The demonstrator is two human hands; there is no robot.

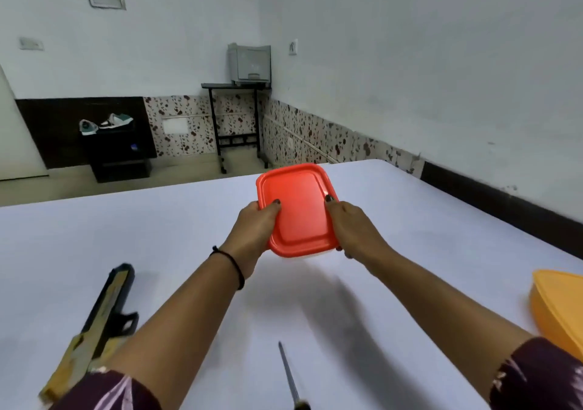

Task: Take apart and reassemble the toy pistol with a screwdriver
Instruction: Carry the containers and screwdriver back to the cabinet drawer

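Hands, left [252, 230] and right [355, 226], each grip a red-lidded rectangular plastic box [296, 209] above the white bench [157, 226]. Yellow-black toy pistol [94, 330] and metal-shafted screwdriver [290, 375] lie near, untouched.

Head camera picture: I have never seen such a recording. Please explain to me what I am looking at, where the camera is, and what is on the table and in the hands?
There is no machine here. A person wears a camera on the head, so you look forward and down along both arms. The left hand and the right hand hold a box with a red lid, one hand on each side, above a white table. On the table, near the left arm, lies the toy pistol, black and yellow. Near the bottom edge lies the screwdriver, untouched. At the right edge you see part of a yellow lid. A printer stands in the far corner.
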